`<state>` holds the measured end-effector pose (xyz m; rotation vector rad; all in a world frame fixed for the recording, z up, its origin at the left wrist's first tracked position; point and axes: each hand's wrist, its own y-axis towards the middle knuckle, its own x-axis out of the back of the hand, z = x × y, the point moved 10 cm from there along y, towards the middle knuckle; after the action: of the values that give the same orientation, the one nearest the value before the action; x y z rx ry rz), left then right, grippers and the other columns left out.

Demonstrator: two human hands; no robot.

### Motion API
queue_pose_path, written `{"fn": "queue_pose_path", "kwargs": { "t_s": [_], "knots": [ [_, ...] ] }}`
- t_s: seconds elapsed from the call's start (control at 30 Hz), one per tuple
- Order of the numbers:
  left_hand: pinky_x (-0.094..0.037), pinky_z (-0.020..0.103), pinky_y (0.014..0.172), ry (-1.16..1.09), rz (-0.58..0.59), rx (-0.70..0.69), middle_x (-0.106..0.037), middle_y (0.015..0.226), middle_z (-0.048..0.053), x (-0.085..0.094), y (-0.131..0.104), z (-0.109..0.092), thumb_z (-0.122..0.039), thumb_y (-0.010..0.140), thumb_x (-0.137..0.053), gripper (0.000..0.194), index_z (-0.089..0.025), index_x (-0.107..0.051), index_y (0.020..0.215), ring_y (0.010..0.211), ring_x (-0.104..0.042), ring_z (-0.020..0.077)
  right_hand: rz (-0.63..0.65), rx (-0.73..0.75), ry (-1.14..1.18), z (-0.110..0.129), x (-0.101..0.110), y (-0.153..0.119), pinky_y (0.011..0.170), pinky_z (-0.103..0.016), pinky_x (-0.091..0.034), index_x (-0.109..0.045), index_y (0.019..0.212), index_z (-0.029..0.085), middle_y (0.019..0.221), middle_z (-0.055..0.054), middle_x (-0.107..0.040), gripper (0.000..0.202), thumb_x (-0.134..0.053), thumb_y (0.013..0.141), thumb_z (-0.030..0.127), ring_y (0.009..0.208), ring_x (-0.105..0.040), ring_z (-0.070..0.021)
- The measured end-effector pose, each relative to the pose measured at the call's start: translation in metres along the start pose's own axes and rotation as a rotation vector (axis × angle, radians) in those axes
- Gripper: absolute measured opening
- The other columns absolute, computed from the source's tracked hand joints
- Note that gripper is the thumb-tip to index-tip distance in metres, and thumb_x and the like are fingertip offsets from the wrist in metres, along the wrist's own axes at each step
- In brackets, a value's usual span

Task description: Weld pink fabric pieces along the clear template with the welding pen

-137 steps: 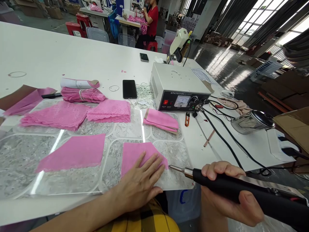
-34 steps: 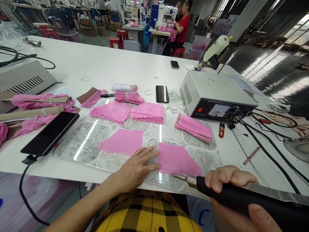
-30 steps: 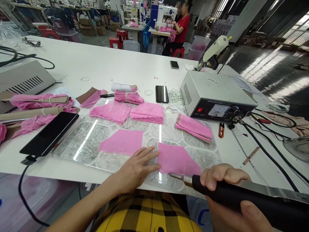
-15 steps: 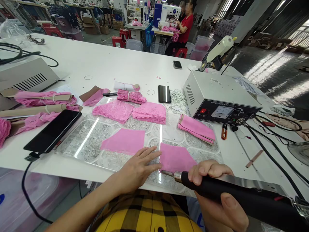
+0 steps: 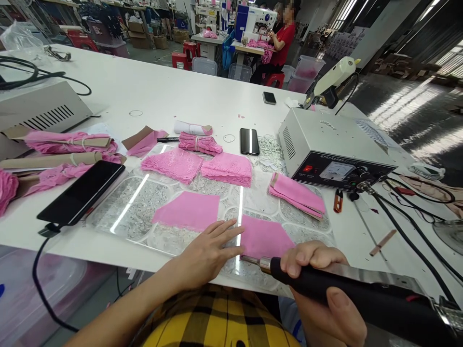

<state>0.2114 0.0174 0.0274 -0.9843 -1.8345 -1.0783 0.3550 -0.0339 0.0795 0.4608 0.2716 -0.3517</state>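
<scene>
My left hand [image 5: 210, 250] lies flat with fingers spread on the patterned mat [image 5: 123, 207], its fingertips at the left edge of a pink fabric piece [image 5: 265, 236]. My right hand [image 5: 321, 279] is wrapped round a black handheld tool [image 5: 347, 289]. The tool's thin metal tip rests by the near left corner of that piece. Another pink piece [image 5: 190, 210] lies flat to the left. Behind are two stacks of pink lace pieces [image 5: 171, 165] [image 5: 227, 168]. A folded pink bundle [image 5: 296, 195] sits at the right of the mat.
A grey control box [image 5: 333, 144] with cables stands at the right, orange snips [image 5: 338, 201] beside it. A large phone [image 5: 81, 193] and pink bundles [image 5: 72, 143] are on the left. A smaller phone [image 5: 249, 141] lies behind the mat. A person in red [image 5: 284, 43] sits beyond.
The view has shifted slightly, so the table items appear a little to the right. Both hands and the tool hold nearly the same position against the fabric.
</scene>
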Motion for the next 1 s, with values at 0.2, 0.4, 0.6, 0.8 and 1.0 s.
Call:
{"fn": "queue_pose_path", "kwargs": {
  "t_s": [0.2,0.4,0.6,0.8,1.0],
  "knots": [
    [-0.039,0.050,0.109,0.004,0.006,0.016,-0.047,0.143,0.011,-0.004,0.000,0.000,-0.003,0.087,-0.049,0.037,-0.021,-0.062,0.117,0.140,-0.033,0.0302,0.019,0.010,-0.025,0.001,-0.005,0.002,0.055,-0.032,-0.051,-0.058,0.088,0.022,0.077,-0.001,-0.054,0.012,-0.055,0.084,0.033,0.060,-0.054,-0.0131],
    [-0.042,0.041,0.109,-0.078,-0.144,0.029,-0.051,0.140,0.013,0.030,-0.011,0.007,-0.001,0.090,-0.042,0.040,-0.017,-0.058,0.122,0.140,-0.035,0.0226,-0.086,-0.034,-0.018,-0.003,0.010,-0.001,0.059,-0.037,-0.050,-0.060,0.090,0.022,0.077,-0.003,-0.052,0.017,-0.056,0.079,0.034,0.063,-0.051,-0.0154],
    [-0.042,0.047,0.109,0.001,-0.098,0.128,-0.050,0.142,0.011,0.061,-0.039,0.051,-0.013,0.097,-0.044,0.034,-0.020,-0.058,0.127,0.138,-0.038,0.0255,-0.118,-0.002,0.045,-0.007,0.000,0.008,0.055,-0.037,-0.048,-0.062,0.090,0.022,0.079,-0.003,-0.052,0.019,-0.057,0.078,0.036,0.061,-0.050,-0.0147],
    [-0.029,0.054,0.115,0.068,0.097,0.098,-0.042,0.149,0.010,0.042,-0.051,0.065,-0.024,0.099,-0.046,0.036,-0.019,-0.053,0.134,0.143,-0.030,0.0270,-0.075,0.038,0.065,-0.018,-0.029,0.017,0.054,-0.034,-0.050,-0.062,0.092,0.021,0.081,-0.003,-0.053,0.019,-0.057,0.078,0.033,0.060,-0.053,-0.0136],
    [-0.023,0.052,0.118,0.060,0.109,0.083,-0.042,0.149,0.006,0.037,-0.054,0.066,-0.027,0.100,-0.045,0.037,-0.023,-0.052,0.136,0.144,-0.028,0.0244,-0.058,0.082,0.014,-0.023,-0.045,0.024,0.054,-0.034,-0.050,-0.061,0.092,0.021,0.081,-0.002,-0.053,0.019,-0.055,0.078,0.032,0.059,-0.055,-0.0132]
  ]
}}
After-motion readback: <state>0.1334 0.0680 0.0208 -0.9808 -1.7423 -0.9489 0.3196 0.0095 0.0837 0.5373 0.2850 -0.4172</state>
